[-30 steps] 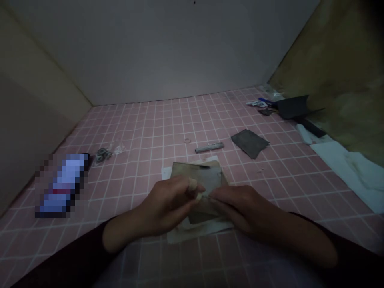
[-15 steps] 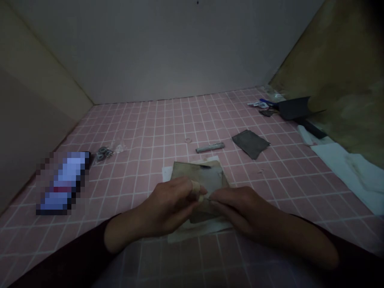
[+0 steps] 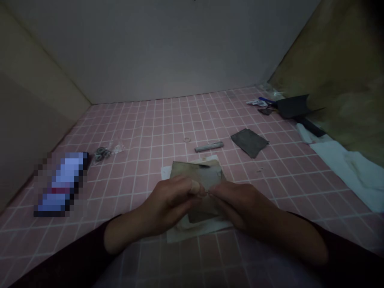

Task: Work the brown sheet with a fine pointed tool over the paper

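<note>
My left hand (image 3: 172, 204) is closed, its fingertips pinched around something too small to make out; a pale band wraps one finger. My right hand (image 3: 244, 206) is also closed, fingertips pressed together and nearly meeting the left ones. Both are over a stack of worn grey-brown sheets (image 3: 207, 174) lying on a whitish cloth or paper (image 3: 180, 234). Beyond the stack are a thin grey rolled tube (image 3: 209, 147) and a small pale ring (image 3: 187, 139). A dark grey square sheet (image 3: 250, 142) lies to their right.
A phone with a blurred screen (image 3: 66, 176) lies at the left, beside a clear bag of small metal rings (image 3: 102, 154). At the right are a black scoop-like object (image 3: 292, 107), a blue-and-white item (image 3: 258, 103) and white paper (image 3: 339, 160) on the pink checked cloth (image 3: 135, 132).
My right hand has shifted slightly left and up, its fingertips now closer to the left ones. The whole view has moved slightly.
</note>
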Tool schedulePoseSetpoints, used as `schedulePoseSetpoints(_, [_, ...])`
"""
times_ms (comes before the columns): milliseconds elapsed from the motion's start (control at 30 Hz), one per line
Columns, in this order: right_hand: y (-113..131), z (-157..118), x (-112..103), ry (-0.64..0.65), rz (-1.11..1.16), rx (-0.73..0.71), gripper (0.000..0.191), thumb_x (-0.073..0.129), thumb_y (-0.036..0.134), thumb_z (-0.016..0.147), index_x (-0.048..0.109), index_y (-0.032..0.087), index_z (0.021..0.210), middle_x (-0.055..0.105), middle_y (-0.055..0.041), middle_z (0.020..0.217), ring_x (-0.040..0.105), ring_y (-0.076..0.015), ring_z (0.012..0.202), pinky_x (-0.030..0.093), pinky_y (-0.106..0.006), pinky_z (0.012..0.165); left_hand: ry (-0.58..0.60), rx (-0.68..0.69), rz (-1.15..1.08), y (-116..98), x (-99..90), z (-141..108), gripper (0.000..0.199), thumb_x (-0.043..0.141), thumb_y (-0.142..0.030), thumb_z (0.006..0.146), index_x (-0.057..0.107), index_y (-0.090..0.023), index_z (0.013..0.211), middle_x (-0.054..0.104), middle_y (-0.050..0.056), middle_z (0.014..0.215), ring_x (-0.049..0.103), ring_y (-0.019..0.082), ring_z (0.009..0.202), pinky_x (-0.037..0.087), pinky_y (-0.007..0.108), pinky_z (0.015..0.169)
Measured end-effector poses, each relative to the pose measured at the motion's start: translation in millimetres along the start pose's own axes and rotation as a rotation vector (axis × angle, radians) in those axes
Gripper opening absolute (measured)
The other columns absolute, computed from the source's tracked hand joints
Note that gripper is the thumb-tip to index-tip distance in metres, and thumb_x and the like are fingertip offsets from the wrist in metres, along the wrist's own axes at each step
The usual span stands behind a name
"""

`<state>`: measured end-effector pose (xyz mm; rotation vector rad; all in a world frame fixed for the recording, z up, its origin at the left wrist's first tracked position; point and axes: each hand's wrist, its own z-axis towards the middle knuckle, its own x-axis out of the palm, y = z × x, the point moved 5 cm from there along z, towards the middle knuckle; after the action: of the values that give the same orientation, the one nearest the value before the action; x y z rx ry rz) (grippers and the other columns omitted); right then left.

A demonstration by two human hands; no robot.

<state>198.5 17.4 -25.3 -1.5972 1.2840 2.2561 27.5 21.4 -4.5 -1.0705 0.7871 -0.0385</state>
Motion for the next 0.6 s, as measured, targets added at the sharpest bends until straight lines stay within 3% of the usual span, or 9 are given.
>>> schedulePoseSetpoints(233, [4, -1, -2, -0.048, -0.190, -0.053, 0.021, 0.038, 0.008, 0.088, 0.059, 0.014, 0.089, 0.059, -0.0057, 0.074, 0.056, -0.0174, 0.063, 0.036, -0.028, 0.055, -0.029, -0.032, 0.006, 1, -1.8, -3, 0.014, 0.059, -0.017, 0.091, 0.060, -0.017, 0.105, 0.068, 0.003, 0.086, 0.065, 0.013, 0.073, 0.053, 0.023, 0.065])
schedulePoseSetpoints(333, [6, -2, -1, -0.020, -0.198, -0.023, 0.021, 0.039, 0.007, 0.087, 0.058, 0.015, 0.090, 0.059, -0.0054, 0.076, 0.053, -0.0163, 0.062, 0.034, -0.029, 0.055, -0.013, -0.004, 0.100, 1, 1.5, -6, 0.015, 0.057, -0.016, 0.092, 0.058, -0.018, 0.107, 0.068, 0.003, 0.088, 0.065, 0.014, 0.077, 0.054, 0.025, 0.068])
schedulePoseSetpoints(433, [5, 1, -3, 0.068, 0.017, 0.061, 0.017, 0.041, 0.012, 0.093, 0.054, 0.017, 0.084, 0.054, -0.0005, 0.072, 0.048, -0.0126, 0.061, 0.034, -0.027, 0.057, 0.014, 0.058, 0.169, -1, 6.0, -7, 0.014, 0.051, -0.012, 0.094, 0.056, -0.018, 0.106, 0.067, 0.005, 0.095, 0.065, 0.016, 0.086, 0.054, 0.026, 0.074])
schedulePoseSetpoints(533, [5, 6, -7, 0.257, 0.473, 0.138, 0.032, 0.042, 0.026, 0.100, 0.045, 0.018, 0.069, 0.041, 0.0053, 0.061, 0.042, -0.0085, 0.056, 0.034, -0.023, 0.055, 0.033, 0.166, 0.170, -8, 7.8, -7, 0.016, 0.049, -0.009, 0.094, 0.056, -0.018, 0.105, 0.068, 0.006, 0.099, 0.066, 0.015, 0.090, 0.054, 0.025, 0.078])
schedulePoseSetpoints(600, [6, 8, -8, 0.356, 0.648, 0.166, 0.037, 0.044, 0.032, 0.100, 0.042, 0.019, 0.066, 0.037, 0.0062, 0.059, 0.038, -0.0078, 0.054, 0.032, -0.021, 0.052, 0.038, 0.197, 0.171, -12, 6.4, -6, 0.014, 0.050, -0.009, 0.094, 0.056, -0.017, 0.103, 0.068, 0.006, 0.099, 0.066, 0.014, 0.089, 0.054, 0.024, 0.077])
